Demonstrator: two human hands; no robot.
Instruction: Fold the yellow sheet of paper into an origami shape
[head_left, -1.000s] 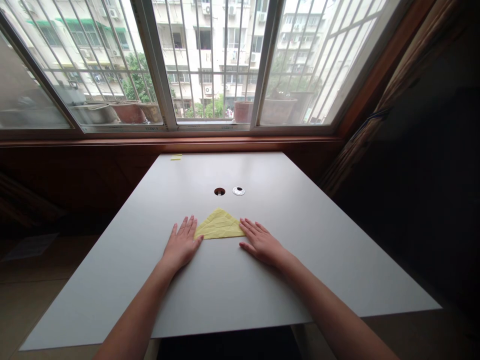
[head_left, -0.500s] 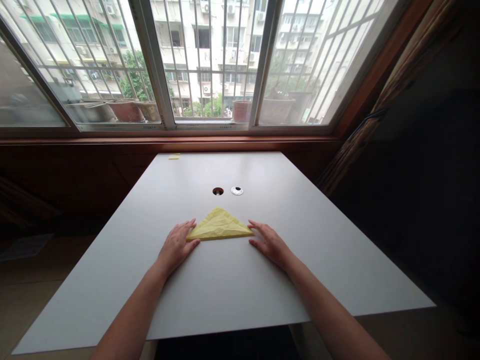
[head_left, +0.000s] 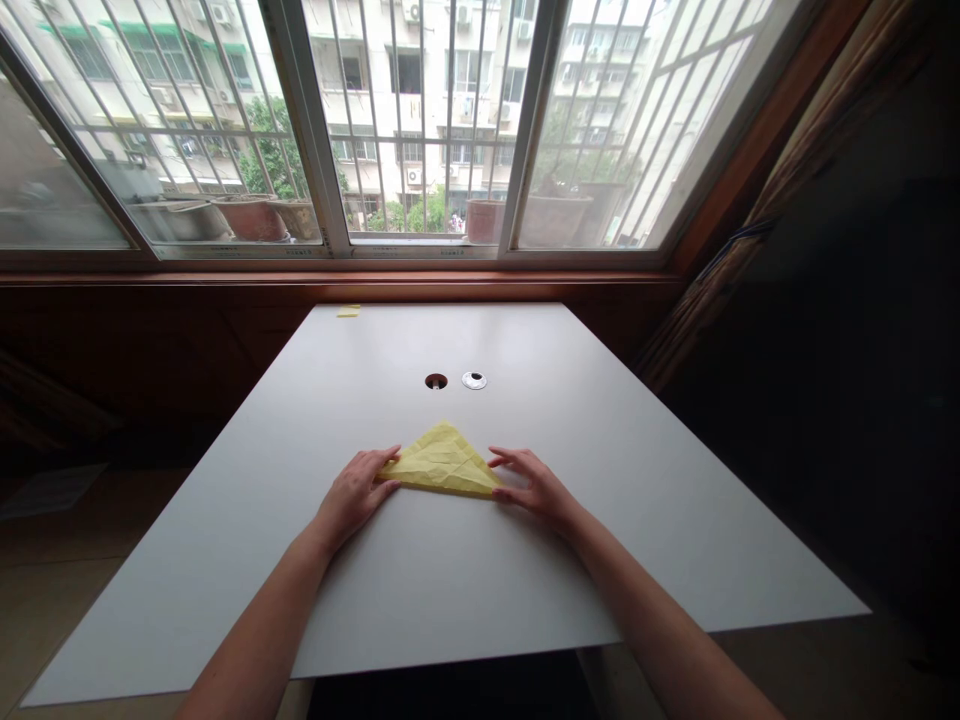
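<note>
As the left hand (head_left: pixel 352 495) nips the 9 o'clock corner of the yellow creased paper triangle (head_left: pixel 442 466) and the right hand (head_left: pixel 536 487) its 3 o'clock corner, mid white table (head_left: pixel 450 590), a lift seems in hand; the next move calls for an even grip.

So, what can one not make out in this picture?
Head view:
Layers under the yellow folded paper: hidden by its top face.
Whether the left hand and right hand pinch its corners or only press: too small.
The yellow scrap at the far edge of the table: too small.
</note>
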